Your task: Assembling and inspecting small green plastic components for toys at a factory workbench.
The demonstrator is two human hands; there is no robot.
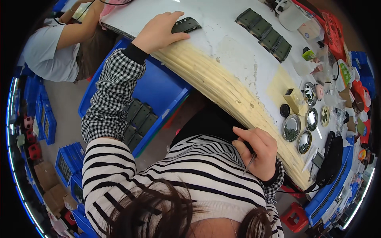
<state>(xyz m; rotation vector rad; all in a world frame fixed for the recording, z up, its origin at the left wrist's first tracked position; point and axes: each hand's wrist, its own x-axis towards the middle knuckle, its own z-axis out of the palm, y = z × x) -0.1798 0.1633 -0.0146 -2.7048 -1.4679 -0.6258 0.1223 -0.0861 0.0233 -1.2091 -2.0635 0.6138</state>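
My left hand (159,32) is at the far edge of the table, with thumb and fingers around the near end of a dark green, slightly curved plastic part (189,25) lying on the white tabletop. Small light marks run along the part's edge. My right hand (257,152) is close to my body, just off the table's near edge, its fingers closed on a slim metal tool like tweezers (249,163), which points down. Farther right on the tabletop lies a row of similar dark green parts (264,35).
Round metal dishes (291,127) with small green pieces stand on the right, beside a yellowish block (294,100) and a black cap (285,110). A white mug (293,16) is at the back. Below the table a blue bin (158,85) holds more green parts. Another person (53,53) sits at left.
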